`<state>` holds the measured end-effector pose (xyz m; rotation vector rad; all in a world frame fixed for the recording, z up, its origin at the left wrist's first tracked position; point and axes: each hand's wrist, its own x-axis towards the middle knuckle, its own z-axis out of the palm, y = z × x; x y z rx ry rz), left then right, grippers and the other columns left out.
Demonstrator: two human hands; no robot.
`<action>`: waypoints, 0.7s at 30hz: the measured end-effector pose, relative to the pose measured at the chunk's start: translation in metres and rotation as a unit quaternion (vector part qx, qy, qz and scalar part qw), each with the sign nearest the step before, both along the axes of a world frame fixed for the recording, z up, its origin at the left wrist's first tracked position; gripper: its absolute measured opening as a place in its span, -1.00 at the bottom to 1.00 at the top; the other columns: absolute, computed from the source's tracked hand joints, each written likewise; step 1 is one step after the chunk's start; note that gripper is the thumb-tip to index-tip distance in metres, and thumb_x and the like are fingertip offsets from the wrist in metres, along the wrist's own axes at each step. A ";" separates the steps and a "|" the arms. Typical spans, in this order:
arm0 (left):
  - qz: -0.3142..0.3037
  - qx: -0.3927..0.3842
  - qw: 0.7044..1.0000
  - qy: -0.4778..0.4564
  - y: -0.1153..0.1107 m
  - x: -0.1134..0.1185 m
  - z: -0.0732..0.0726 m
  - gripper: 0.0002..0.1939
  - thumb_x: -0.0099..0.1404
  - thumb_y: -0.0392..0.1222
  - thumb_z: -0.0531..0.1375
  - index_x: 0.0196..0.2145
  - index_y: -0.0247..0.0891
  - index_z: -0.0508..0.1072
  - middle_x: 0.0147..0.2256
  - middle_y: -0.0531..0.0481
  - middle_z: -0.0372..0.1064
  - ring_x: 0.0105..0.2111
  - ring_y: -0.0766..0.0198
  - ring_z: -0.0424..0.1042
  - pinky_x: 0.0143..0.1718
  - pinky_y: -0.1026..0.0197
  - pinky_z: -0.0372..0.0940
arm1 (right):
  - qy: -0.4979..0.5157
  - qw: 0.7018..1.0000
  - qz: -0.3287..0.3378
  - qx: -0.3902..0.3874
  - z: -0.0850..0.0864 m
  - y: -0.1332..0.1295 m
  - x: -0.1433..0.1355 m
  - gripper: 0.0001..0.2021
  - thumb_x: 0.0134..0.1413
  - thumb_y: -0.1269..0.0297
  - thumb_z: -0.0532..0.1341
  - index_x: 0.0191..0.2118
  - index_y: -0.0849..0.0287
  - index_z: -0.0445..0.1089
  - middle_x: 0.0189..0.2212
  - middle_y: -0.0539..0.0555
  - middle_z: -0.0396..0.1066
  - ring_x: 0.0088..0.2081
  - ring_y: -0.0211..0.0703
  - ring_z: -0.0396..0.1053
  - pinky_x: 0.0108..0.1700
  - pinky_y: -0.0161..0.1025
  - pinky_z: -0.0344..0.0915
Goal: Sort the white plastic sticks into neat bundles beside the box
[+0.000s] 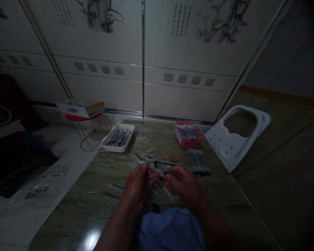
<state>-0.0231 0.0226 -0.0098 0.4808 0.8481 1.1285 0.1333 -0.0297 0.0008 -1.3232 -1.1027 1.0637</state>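
Note:
Between my two hands is a slim, translucent pen (156, 169) with a dark end on the right. My left hand (138, 183) is closed around its left part, and the fingertips of my right hand (182, 180) pinch the dark end. Beneath and just beyond my hands lies a loose pile of similar pens (163, 161), partly hidden by my fingers. To the right, a neat row of pens (198, 161) lies side by side, dark ends toward me. A few more pens (115, 188) rest left of my left hand, dim and blurred.
A white tray (114, 149) of pens stands at the back left of the green table (94, 216), a red box (189, 143) of pens at the back right. Blue cloth (171, 228) shows at the near edge. A white folding chair (237, 136) and a stool with an open carton (80, 108) flank the table.

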 end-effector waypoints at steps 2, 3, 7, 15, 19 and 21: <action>0.001 0.002 1.000 -0.002 0.000 0.000 -0.001 -0.92 0.34 -0.25 0.23 -0.26 -0.29 0.38 -0.40 -0.07 0.48 -0.41 0.29 0.55 -0.39 0.32 0.45 | -0.001 1.000 -0.006 -0.003 0.000 0.000 0.000 -0.79 0.04 0.13 0.33 -0.31 0.15 0.45 -0.48 0.00 0.47 -0.46 -0.18 0.45 -0.41 -0.27 0.36; 0.000 0.002 1.000 -0.003 0.000 0.000 -0.001 -0.92 0.34 -0.25 0.23 -0.26 -0.29 0.38 -0.40 -0.06 0.48 -0.41 0.28 0.55 -0.39 0.32 0.45 | -0.001 1.000 -0.005 -0.003 0.000 0.001 0.000 -0.79 0.04 0.12 0.34 -0.31 0.15 0.45 -0.48 0.00 0.47 -0.46 -0.18 0.45 -0.41 -0.26 0.36; -0.002 0.001 1.000 -0.003 0.000 0.001 -0.001 -0.91 0.33 -0.25 0.24 -0.26 -0.29 0.38 -0.40 -0.06 0.47 -0.42 0.29 0.55 -0.39 0.32 0.45 | -0.006 1.000 0.007 0.004 -0.001 0.000 0.000 -0.79 0.08 0.12 0.32 -0.27 0.16 0.45 -0.47 0.00 0.47 -0.42 -0.17 0.46 -0.39 -0.27 0.37; -0.007 0.007 1.000 0.004 -0.001 0.001 -0.001 -0.90 0.34 -0.24 0.23 -0.27 -0.30 0.37 -0.39 -0.08 0.48 -0.41 0.29 0.54 -0.38 0.31 0.44 | -0.013 1.000 0.004 0.009 -0.002 0.000 -0.001 -0.81 0.09 0.14 0.31 -0.28 0.16 0.44 -0.47 0.00 0.47 -0.44 -0.19 0.44 -0.39 -0.28 0.36; -0.007 0.009 1.000 0.005 -0.002 0.001 0.001 -0.90 0.34 -0.23 0.24 -0.27 -0.30 0.38 -0.39 -0.08 0.48 -0.42 0.29 0.54 -0.38 0.31 0.45 | -0.012 1.000 -0.001 0.012 -0.005 0.001 -0.001 -0.78 0.10 0.10 0.31 -0.27 0.16 0.45 -0.46 0.01 0.48 -0.43 -0.17 0.45 -0.38 -0.26 0.37; -0.008 0.007 1.000 0.003 -0.002 0.001 0.002 -0.89 0.33 -0.23 0.25 -0.28 -0.29 0.38 -0.40 -0.07 0.48 -0.41 0.27 0.55 -0.38 0.31 0.45 | -0.013 1.000 -0.003 0.016 -0.008 0.002 -0.001 -0.76 0.10 0.09 0.32 -0.26 0.16 0.45 -0.45 0.02 0.49 -0.43 -0.17 0.46 -0.38 -0.25 0.37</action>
